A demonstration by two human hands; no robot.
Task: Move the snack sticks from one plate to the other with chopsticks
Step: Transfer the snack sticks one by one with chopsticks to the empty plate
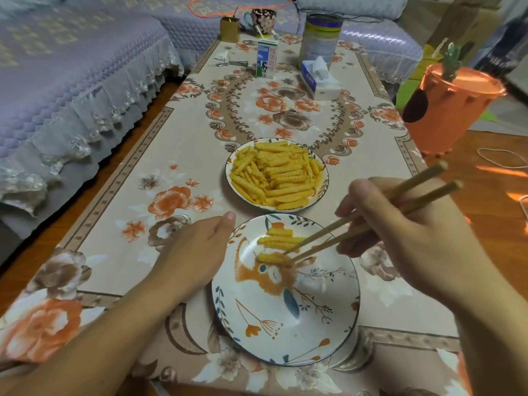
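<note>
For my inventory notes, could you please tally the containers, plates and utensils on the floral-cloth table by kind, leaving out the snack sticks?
Round ceramic plates: 2 (full far plate, fox-patterned near plate)
Wooden chopsticks: 2
White milk carton: 1
Floral ceramic mug: 1
Tall metal tin: 1
Tissue box: 1
Brown square holder: 1
Total: 9

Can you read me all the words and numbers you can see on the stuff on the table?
"纯牛奶": milk carton, blue characters down its front; its smaller print is too blurred to read.
Tissue box: blue print, too blurred to read.
Tin: coloured bands, no readable words.
Nothing else shows writing.
</note>
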